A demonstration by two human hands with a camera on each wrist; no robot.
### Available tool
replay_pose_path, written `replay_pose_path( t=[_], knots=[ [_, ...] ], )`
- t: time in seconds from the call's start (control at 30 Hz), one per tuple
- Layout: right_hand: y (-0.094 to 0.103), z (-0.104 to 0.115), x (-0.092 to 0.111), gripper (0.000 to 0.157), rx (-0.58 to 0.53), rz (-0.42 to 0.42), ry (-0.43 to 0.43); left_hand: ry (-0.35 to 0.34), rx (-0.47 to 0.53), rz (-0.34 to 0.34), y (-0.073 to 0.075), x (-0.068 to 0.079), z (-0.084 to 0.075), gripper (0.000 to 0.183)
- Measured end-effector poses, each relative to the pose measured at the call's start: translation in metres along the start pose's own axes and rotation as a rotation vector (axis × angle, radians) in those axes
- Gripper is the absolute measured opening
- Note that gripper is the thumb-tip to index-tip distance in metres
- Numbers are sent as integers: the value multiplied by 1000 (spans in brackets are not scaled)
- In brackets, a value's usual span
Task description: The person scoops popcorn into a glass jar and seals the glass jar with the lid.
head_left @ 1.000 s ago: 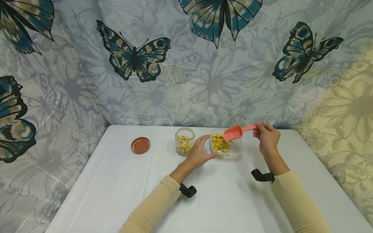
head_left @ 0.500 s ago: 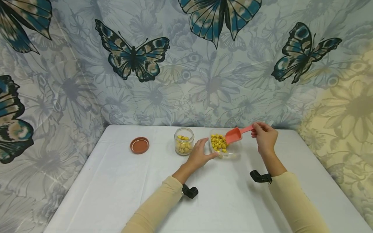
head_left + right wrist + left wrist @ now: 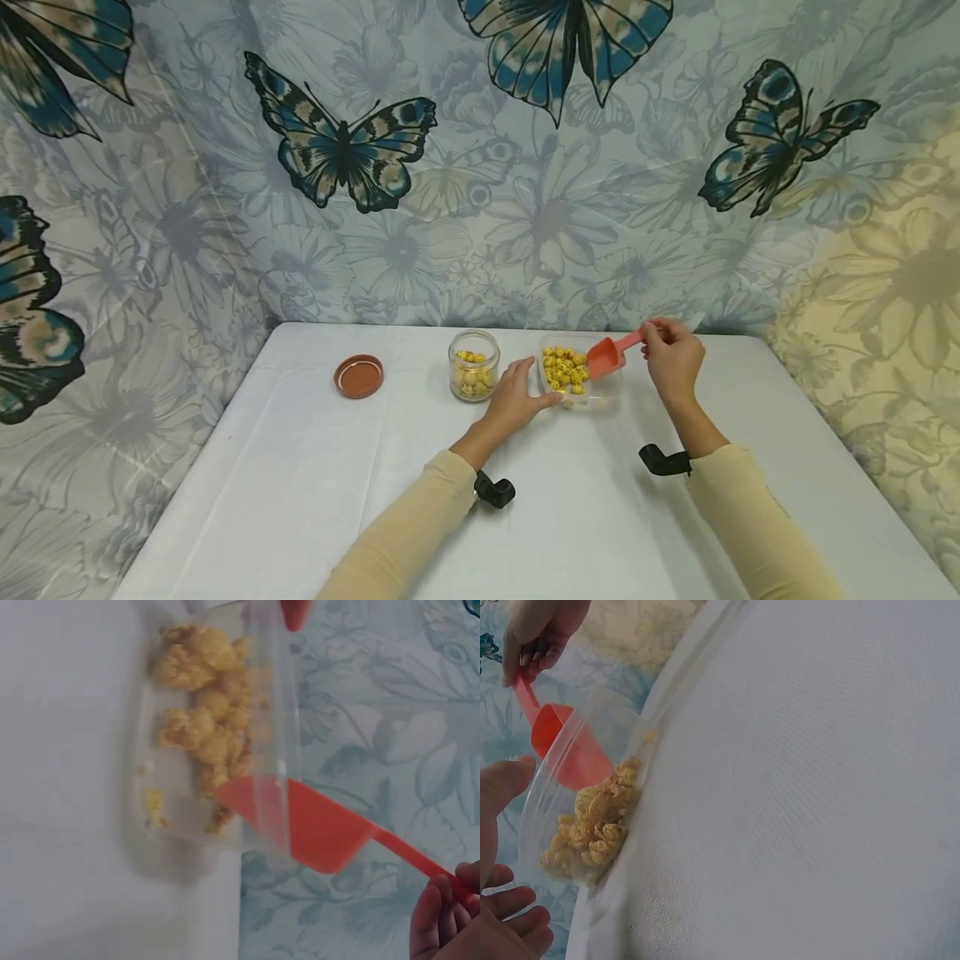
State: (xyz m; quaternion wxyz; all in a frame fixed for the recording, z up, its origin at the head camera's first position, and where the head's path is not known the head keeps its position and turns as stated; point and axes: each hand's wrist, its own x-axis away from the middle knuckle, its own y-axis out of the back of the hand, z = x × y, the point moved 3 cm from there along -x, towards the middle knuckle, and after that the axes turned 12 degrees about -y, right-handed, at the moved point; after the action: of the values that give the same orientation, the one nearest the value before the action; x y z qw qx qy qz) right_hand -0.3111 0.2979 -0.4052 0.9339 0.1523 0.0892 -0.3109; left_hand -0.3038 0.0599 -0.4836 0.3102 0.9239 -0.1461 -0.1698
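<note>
My right hand (image 3: pixel 675 358) pinches the handle of a coral-red scoop (image 3: pixel 604 358) between thumb and fingers. The scoop's bowl dips into a clear plastic container (image 3: pixel 536 802), its front edge against the yellow popcorn (image 3: pixel 564 369) heaped on the left side. Beside the container's left end, my left hand (image 3: pixel 517 400) is spread, with the thumb right at the rim in the left wrist view and the other fingers loosely extended. To the left of that hand stands a glass jar (image 3: pixel 474 367) without its lid, partly filled with popcorn.
A brown-red round lid (image 3: pixel 358 377) lies on the white-covered table (image 3: pixel 300 500), left of the jar. Behind the table hangs a backdrop (image 3: pixel 405 258) printed with butterflies and flowers. Black wrist cameras are worn on both wrists.
The scoop has gone lower into the container and shifted slightly right, its bowl now beside the popcorn. The right hand has moved a little left; the left hand has stayed nearly still.
</note>
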Motion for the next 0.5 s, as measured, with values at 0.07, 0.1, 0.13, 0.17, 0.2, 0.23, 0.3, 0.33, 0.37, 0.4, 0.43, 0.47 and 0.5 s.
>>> replay_pose_path(
  t=[0.07, 0.1, 0.13, 0.17, 0.2, 0.23, 0.3, 0.33, 0.37, 0.4, 0.43, 0.47, 0.5],
  knots=[
    [-3, 0, 2, 20, 60, -25, 89, -5, 0, 0, -1, -2, 1, 82],
    [-5, 0, 3, 20, 87, -41, 133, -9, 1, 0, -2, -2, 1, 82],
    [-6, 0, 4, 19, 109, -56, 174, -13, 2, 2, -2, -3, 1, 82],
    [-7, -1, 5, 19, 122, -69, 210, -17, 1, 3, -2, -3, 1, 82],
    [-9, -1, 5, 18, 131, -80, 242, -21, 0, 6, -3, -4, 1, 82],
    [-10, -1, 5, 18, 138, -85, 264, -23, -1, 8, -3, -4, 1, 83],
    [-12, -1, 4, 18, 148, -80, 291, -23, -8, 14, -3, -4, 1, 83],
    [-13, -2, 3, 18, 152, -70, 292, -24, -13, 17, -3, -5, 1, 83],
    [-14, -2, 2, 18, 157, -58, 288, -24, -18, 21, -4, -5, 2, 83],
    [-15, -4, 0, 19, 159, -37, 273, -24, -21, 25, -4, -5, 2, 83],
    [-17, -5, -3, 20, 156, -17, 254, -24, -20, 29, -4, -5, 2, 84],
    [-18, -7, -5, 20, 152, 6, 228, -24, -16, 33, -5, -6, 3, 84],
    [-19, -9, -9, 22, 148, 35, 194, -30, -14, 34, -5, -6, 4, 83]
  ],
)
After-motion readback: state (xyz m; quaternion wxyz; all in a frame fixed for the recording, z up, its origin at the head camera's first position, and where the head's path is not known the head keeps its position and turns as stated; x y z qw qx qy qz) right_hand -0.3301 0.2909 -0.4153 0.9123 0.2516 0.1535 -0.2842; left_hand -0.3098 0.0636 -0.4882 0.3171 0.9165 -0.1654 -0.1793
